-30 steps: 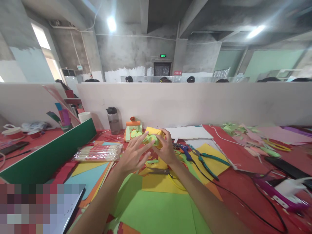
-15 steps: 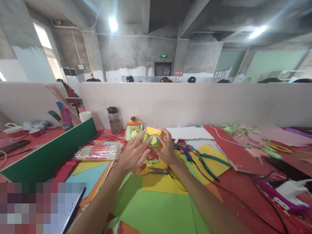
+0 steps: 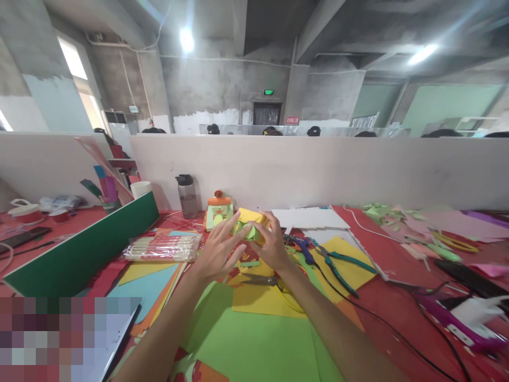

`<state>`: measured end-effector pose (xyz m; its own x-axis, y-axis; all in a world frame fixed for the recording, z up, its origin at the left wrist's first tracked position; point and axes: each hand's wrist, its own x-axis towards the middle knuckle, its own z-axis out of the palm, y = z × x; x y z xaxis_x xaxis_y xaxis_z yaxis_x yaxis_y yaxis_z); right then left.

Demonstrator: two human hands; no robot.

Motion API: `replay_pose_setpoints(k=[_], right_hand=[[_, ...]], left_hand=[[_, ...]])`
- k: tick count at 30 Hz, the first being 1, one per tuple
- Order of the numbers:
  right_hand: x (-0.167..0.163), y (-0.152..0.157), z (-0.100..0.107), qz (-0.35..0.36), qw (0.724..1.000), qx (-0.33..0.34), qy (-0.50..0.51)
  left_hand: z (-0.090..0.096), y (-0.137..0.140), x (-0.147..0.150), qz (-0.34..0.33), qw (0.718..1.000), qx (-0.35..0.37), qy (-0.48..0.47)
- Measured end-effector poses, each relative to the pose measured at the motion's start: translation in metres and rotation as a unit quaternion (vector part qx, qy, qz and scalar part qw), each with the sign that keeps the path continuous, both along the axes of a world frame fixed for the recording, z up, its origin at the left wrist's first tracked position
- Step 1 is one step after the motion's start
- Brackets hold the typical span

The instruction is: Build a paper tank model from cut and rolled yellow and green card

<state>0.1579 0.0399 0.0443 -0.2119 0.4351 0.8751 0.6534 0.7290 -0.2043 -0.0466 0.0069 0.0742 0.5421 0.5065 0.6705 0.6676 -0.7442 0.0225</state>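
Right hand (image 3: 272, 248) is curved part-closed around the yellow box (image 3: 250, 214), thumb below and fingers above; the box sits between both hands, green pieces (image 3: 252, 233) on its near side. Left hand (image 3: 216, 252) is loosely open, fingers spread, tips at those pieces; whether it grips them cannot be told. Just beyond the left hand stands a model (image 3: 219, 213); left of it lie sticks (image 3: 161, 248). Scissors (image 3: 259, 280) lie nearer, between the wrists. Right of the right hand are the glue gun (image 3: 305, 250) and pliers (image 3: 337, 265).
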Motion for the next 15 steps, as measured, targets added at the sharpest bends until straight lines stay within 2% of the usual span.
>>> replay_pose_setpoints(k=[5, 9, 12, 15], right_hand=[[0.0, 0.001, 0.001, 0.016, 0.999, -0.018, 0.04], [0.003, 0.004, 0.007, 0.043, 0.987, -0.074, 0.139], [0.005, 0.007, 0.012, 0.08, 0.959, -0.153, 0.223], [0.006, 0.008, 0.015, 0.143, 0.919, -0.232, 0.284]], left_hand=[[-0.003, 0.003, 0.0, 0.032, 0.999, -0.006, -0.041], [-0.007, 0.011, -0.002, 0.067, 0.985, -0.039, -0.155], [-0.012, 0.022, -0.005, 0.059, 0.96, -0.09, -0.26], [-0.018, 0.031, -0.007, 0.015, 0.91, -0.208, -0.358]])
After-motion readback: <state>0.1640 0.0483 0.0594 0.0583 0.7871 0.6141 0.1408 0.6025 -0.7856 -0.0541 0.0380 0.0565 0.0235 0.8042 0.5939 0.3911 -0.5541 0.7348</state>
